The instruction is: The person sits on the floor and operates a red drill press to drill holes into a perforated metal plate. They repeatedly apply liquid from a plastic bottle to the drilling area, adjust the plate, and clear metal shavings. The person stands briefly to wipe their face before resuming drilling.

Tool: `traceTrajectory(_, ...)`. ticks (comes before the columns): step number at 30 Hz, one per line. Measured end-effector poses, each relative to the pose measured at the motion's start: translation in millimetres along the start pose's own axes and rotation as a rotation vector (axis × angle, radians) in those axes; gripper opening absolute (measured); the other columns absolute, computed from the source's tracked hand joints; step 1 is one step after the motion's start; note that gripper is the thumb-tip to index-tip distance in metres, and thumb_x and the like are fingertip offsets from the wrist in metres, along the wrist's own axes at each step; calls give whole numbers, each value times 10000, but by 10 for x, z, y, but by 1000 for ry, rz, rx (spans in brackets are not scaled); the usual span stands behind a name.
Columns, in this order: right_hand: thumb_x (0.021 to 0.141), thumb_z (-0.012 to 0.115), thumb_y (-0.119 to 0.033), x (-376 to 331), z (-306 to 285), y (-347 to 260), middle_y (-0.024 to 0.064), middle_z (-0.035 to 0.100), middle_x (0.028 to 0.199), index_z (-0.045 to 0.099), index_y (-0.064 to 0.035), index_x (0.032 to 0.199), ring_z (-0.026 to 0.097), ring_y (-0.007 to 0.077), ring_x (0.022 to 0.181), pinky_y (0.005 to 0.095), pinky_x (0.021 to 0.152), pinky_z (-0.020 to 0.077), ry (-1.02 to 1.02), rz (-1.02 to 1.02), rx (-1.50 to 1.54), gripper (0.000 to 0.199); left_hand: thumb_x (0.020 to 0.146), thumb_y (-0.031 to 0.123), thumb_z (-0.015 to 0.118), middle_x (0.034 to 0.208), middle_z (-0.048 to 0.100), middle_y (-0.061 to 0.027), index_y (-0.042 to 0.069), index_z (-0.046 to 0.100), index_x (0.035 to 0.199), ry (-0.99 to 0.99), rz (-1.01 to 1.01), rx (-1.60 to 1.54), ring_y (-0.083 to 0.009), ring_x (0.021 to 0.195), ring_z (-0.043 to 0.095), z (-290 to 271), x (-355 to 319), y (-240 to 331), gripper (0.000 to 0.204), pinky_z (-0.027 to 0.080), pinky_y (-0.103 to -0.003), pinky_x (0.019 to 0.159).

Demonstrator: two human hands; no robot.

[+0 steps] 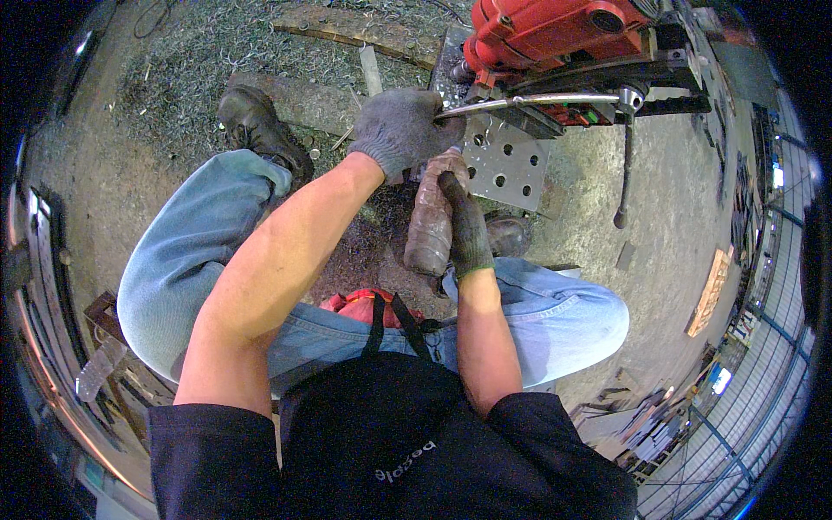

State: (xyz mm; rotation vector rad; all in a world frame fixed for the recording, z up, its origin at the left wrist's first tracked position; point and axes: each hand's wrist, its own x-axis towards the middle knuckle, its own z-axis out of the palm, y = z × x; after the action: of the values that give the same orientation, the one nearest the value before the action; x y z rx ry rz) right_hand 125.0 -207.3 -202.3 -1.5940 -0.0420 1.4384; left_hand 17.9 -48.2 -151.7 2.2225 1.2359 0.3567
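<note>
My left hand [403, 130], in a grey glove, is closed round the outer end of a curved metal feed lever [537, 100]. That lever runs to the hub of a red drilling machine [555, 30] at the upper right. Under the machine lies a flat steel plate [507, 169] with several round holes. A gloved right hand of mine [468, 225] is wrapped round a grimy plastic squeeze bottle [428, 217]. The bottle is tilted, its narrow top pointing up toward the plate's left edge. My left hand partly hides the plate beside the drill's tool end.
Metal shavings [191, 82] cover the floor at the upper left, around wooden planks [355, 33]. A second lever [624, 173] hangs from the hub. My boot [251, 121] stands left of the work. Metal offcuts [650, 429] lie at the lower right, near wire fencing [737, 416].
</note>
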Motion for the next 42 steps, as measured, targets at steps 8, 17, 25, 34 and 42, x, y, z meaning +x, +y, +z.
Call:
traceTrajectory(8, 920, 663, -425, 23, -50, 32, 53, 611, 1257, 533, -76, 1390, 578, 177, 1134, 308, 996, 430, -14, -10, 8, 600, 837, 587, 597, 873, 712, -139, 144, 741, 897, -118, -46, 83, -357, 824, 695, -23, 24, 19, 469, 551, -475, 739)
traceTrajectory(17, 920, 663, -424, 148, -155, 135, 51, 625, 1224, 547, -83, 1377, 599, 166, 1074, 303, 937, 470, -10, -5, -43, 582, 800, 601, 637, 719, 684, -162, 137, 741, 824, 20, 25, 24, -390, 677, 685, 27, 8, -10, 476, 562, -483, 617)
traceTrajectory(25, 929, 645, -435, 39, -81, 58, 51, 633, 1211, 567, -79, 1354, 604, 163, 1062, 303, 934, 471, -43, 11, 19, 560, 837, 566, 608, 840, 709, -138, 150, 737, 892, -141, -71, 58, -343, 808, 699, -114, 10, 92, 439, 560, -464, 732)
traceTrajectory(34, 918, 663, -429, 229, -200, 183, 51, 644, 1167, 580, -75, 1332, 620, 164, 1011, 307, 888, 501, -40, -82, -97, 550, 835, 570, 607, 863, 706, -146, 145, 735, 904, -121, -58, 45, -349, 828, 697, -44, 29, 45, 450, 560, -469, 743)
traceTrajectory(42, 916, 663, -442, 270, -217, 259, 58, 649, 1168, 587, -71, 1321, 629, 181, 992, 315, 893, 501, -42, -87, -51, 554, 850, 555, 586, 865, 711, -154, 143, 744, 900, -127, -75, 33, -356, 828, 695, -79, -1, 38, 444, 560, -467, 752)
